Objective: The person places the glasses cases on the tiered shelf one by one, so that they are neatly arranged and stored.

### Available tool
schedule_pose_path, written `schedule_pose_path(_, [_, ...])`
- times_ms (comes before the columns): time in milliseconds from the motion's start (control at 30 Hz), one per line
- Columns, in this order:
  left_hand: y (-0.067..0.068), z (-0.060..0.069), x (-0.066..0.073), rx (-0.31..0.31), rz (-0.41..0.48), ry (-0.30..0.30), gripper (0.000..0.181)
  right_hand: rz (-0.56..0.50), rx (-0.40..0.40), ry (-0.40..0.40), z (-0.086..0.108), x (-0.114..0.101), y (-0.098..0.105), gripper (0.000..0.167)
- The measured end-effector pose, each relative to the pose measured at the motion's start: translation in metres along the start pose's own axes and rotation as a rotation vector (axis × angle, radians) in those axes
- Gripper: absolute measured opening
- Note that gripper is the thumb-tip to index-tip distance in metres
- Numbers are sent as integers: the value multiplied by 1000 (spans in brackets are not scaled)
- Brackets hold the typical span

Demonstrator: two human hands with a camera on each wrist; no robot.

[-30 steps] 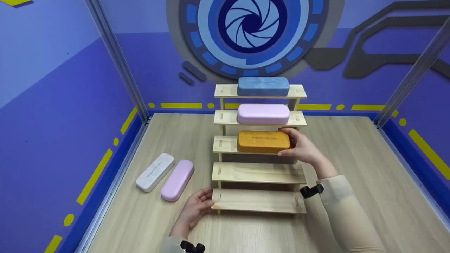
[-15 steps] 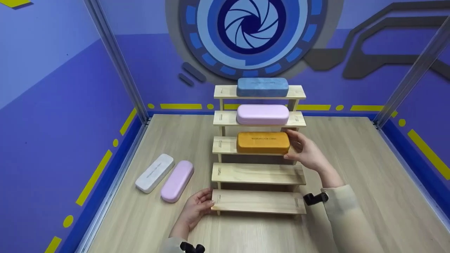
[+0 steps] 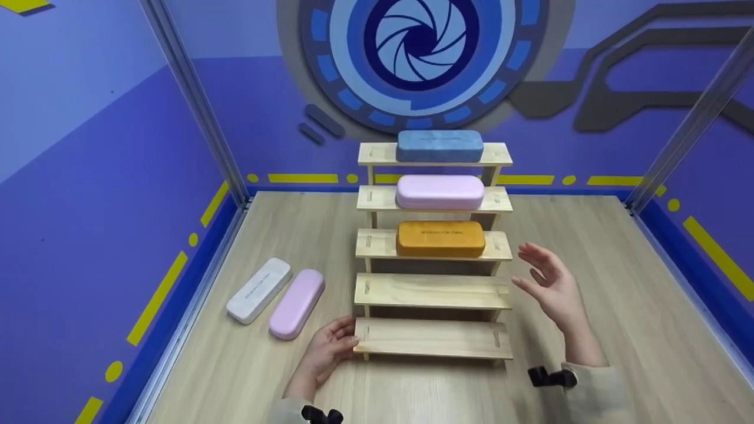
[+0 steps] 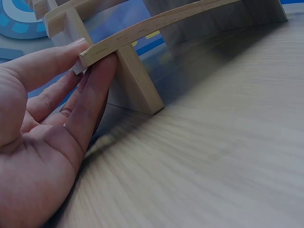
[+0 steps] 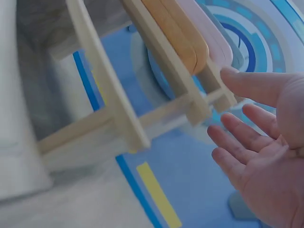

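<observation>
The place looks like a purpose-built booth, perhaps in a lab or showroom. A left wall (image 3: 88, 147), far wall (image 3: 306, 82) and right wall (image 3: 716, 188) enclose a wood-grain tabletop (image 3: 565, 224). Blue-purple graphics cover them, with yellow dashes (image 3: 303, 178) and a big round emblem (image 3: 421, 41). Metal posts (image 3: 193, 97) frame both far corners.

at the lower right of the head view, the right sleeve (image 3: 598, 393) is plain cream cloth, lightly creased, ending in a straight cuff below the bare right hand (image 3: 552, 287). a matching left sleeve (image 3: 286, 411) shows at the bottom edge, below the bare left hand (image 3: 324, 351). the right wrist camera (image 3: 552, 377) and left wrist camera (image 3: 321, 414) are black and knobby.
</observation>
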State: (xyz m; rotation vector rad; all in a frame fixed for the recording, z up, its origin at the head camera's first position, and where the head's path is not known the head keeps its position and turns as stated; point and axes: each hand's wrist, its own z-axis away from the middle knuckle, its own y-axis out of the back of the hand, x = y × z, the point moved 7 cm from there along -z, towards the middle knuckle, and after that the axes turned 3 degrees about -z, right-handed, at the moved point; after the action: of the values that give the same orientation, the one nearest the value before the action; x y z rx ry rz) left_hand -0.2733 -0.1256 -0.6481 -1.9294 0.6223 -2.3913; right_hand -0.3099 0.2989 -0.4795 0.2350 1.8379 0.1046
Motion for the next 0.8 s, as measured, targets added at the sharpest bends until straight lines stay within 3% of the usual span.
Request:
schedule_pose_path(233, [0, 0, 0, 7, 3, 9, 65, 72, 20, -116, 25, 24, 15, 70])
schedule_pose_path(500, [0, 0, -1, 12, 3, 20, 67, -5, -8, -157, 45, 48, 17, 69])
schedule_pose_path(667, [0, 0, -1, 17, 7, 21, 64, -15, -55, -241, 54, 65, 13, 70])
schedule_pose_path(800, [0, 0, 0, 21, 2, 27, 64, -54, -93, -356, 60, 78, 7, 73])
